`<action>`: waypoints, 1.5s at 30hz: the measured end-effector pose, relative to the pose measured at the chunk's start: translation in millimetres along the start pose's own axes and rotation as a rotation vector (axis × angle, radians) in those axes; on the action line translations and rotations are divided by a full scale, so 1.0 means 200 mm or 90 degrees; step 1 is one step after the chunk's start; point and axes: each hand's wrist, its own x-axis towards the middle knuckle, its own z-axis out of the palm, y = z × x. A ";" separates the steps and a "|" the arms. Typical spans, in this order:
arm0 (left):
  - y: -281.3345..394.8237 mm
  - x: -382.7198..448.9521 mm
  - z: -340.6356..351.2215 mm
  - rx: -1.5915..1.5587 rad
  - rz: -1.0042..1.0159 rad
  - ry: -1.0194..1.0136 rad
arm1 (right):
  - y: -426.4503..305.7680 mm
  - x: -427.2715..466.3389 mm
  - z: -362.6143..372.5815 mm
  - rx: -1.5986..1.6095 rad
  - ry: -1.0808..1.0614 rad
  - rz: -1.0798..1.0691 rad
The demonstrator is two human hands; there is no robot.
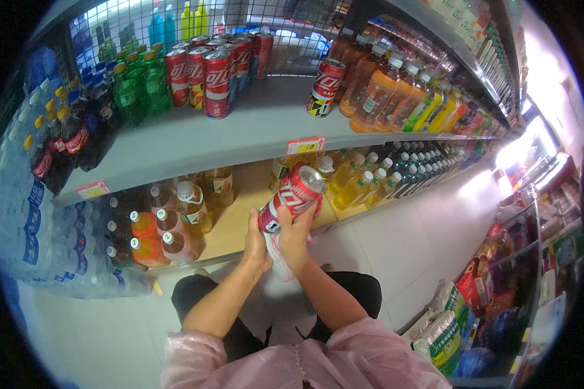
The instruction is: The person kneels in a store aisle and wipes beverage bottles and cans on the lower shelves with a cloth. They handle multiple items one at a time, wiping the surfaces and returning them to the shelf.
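Note:
In front of me a red Coca-Cola can (299,190) is held tilted, its top leaning away to the right. My right hand (294,238) grips the can's side, thumb across the printed front. The fingers of my left hand (256,245) are at the can's lower end, partly hidden behind it. A white cloth with pink edging (278,255) hangs between both palms below the can; part of it shows pink beside the right fingers. On the shelf above stands a single similar can (326,87), apart from a group of red cans (217,85) to the left.
The grey shelf (175,150) carries green bottles (129,92), dark cola bottles (73,131) and orange drink bottles (374,99). Below, a wooden shelf (241,219) holds oil-coloured bottles (355,189) and orange soda (143,228). Wrapped water packs (34,228) stand left; bagged goods (443,330) lie right.

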 end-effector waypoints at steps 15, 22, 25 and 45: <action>0.21 -0.07 -0.02 0.140 0.152 0.152 | -0.49 0.99 -0.04 -0.136 0.005 -0.265; 0.16 -0.06 -0.04 0.252 0.126 0.146 | -0.22 1.37 -0.12 -0.142 -0.088 -0.080; 0.16 -0.06 -0.06 0.265 0.122 0.147 | -0.22 1.41 -0.04 -0.198 -0.091 -0.063; 0.09 -0.06 -0.10 0.343 0.066 0.132 | 0.06 1.73 0.28 -0.426 -0.087 -0.166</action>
